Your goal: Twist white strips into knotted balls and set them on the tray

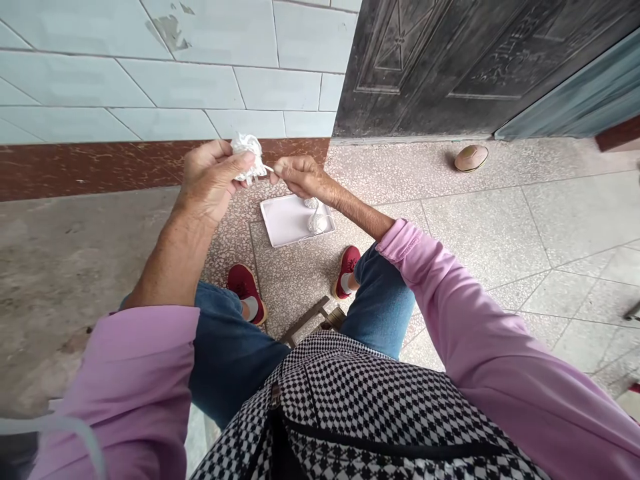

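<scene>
Yarn piece, white and bunched, should handle light and soft, best gripped near its edge; it sits between the left hand's pressing thumb and fingers, appearing beyond the tray's far left corner. Right hand fingertips pinch a thin white end beside it.

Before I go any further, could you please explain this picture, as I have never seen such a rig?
Certainly. There is no machine here, only a person's two bare hands. The single camera is worn on that person's head and looks forward and down, so their checkered garment fills the bottom. The left hand holds a bunched white yarn piece. The right hand pinches a thin white length beside it; whether strand or tool, I cannot tell. On the speckled floor sits a lilac tray with pale yarn balls.
</scene>
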{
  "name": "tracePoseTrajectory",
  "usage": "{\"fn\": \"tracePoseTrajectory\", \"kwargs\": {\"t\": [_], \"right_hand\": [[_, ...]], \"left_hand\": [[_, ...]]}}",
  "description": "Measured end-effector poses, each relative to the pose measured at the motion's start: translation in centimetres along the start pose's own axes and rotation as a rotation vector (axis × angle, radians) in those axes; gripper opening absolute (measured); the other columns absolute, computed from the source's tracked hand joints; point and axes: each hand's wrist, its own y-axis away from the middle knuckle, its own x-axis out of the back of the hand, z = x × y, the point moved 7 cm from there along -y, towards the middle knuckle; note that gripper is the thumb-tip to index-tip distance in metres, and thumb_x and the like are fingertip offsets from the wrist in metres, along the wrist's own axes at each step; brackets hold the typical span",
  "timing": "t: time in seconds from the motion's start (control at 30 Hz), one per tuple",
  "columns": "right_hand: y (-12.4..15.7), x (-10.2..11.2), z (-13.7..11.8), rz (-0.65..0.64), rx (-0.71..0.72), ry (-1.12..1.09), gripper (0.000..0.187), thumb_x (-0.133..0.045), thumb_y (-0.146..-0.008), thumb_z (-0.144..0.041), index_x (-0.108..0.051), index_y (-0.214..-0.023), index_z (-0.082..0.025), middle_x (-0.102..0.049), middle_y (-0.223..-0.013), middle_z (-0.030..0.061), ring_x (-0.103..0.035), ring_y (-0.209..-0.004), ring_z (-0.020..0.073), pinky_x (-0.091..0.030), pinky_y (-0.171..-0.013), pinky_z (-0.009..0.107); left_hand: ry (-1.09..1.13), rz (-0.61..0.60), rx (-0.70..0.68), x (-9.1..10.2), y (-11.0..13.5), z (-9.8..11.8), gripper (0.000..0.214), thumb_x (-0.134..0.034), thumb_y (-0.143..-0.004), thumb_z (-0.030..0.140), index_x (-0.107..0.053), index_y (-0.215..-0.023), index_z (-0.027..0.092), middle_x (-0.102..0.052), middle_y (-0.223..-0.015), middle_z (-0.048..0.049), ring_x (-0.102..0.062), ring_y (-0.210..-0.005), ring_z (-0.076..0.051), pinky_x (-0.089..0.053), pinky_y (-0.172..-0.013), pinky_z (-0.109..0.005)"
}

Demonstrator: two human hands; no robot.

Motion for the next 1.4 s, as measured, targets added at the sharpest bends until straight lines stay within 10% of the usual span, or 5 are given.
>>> {"fn": "tracePoseTrajectory", "kwargs": {"t": [0.27,0.57,0.77,1.17,1.4], "right_hand": [[1.7,-3.3,-3.8,-0.07,0.136,0.324,0.052,-0.069,-0.139,-0.054,-0.071,-0.098,-0.022,-0.065,-0.091,0.0025,-0.062,-0.094,0.0216,-0.056,-0.095,0.034],[1.5,5.0,-5.3,0.269,0.205,0.378,0.058,-0.073,-0.133,-0.039,-0.05,-0.081,-0.028,-0.059,-0.082,0.0004,-0.057,-0.093,0.0179,-0.054,-0.087,0.031],[0.8,3.7,-4.5,0.258,0.131,0.276,0.066,-0.069,-0.135,-0.064,-0.05,-0.082,-0.029,-0.058,-0.079,0.0008,-0.058,-0.094,0.0197,-0.054,-0.083,0.032],[1.5,-1.7,-4.0,0.127,0.002,0.305,0.036,-0.075,-0.121,-0.038,-0.064,-0.088,-0.029,-0.071,-0.088,0.0058,-0.072,-0.099,0.0257,-0.059,-0.094,0.036],[2.4,-1.1,-5.8,0.075,0.03,0.339,0.046,-0.082,-0.128,-0.044,-0.063,-0.09,-0.025,-0.066,-0.088,0.0042,-0.068,-0.1,0.0237,-0.06,-0.088,0.032]], "left_hand": [[-0.203,0.212,-0.079,0.8,-1.0,-1.4,0.053,-0.106,-0.074,0.038,-0.056,-0.089,0.027,-0.071,-0.079,-0.0002,-0.059,-0.069,-0.016,-0.053,-0.06,-0.03],[-0.173,-0.172,0.05,-3.1,1.4,-1.1,0.032,-0.101,-0.073,0.032,-0.073,-0.086,0.023,-0.077,-0.08,-0.0042,-0.063,-0.067,-0.016,-0.048,-0.058,-0.027],[0.046,-0.31,0.148,-4.6,2.7,-0.1,0.046,-0.115,-0.067,0.039,-0.087,-0.1,0.024,-0.081,-0.094,-0.0087,-0.068,-0.079,-0.021,-0.057,-0.063,-0.031],[-0.084,0.115,-0.046,-0.1,-0.5,-1.5,0.059,-0.109,-0.073,0.052,-0.062,-0.098,0.026,-0.08,-0.096,-0.0063,-0.073,-0.082,-0.021,-0.07,-0.072,-0.037],[-0.297,0.139,-0.05,0.3,-1.1,-1.8,0.044,-0.104,-0.079,0.02,-0.062,-0.092,0.024,-0.075,-0.082,0.0012,-0.07,-0.076,-0.019,-0.07,-0.081,-0.036]]}}
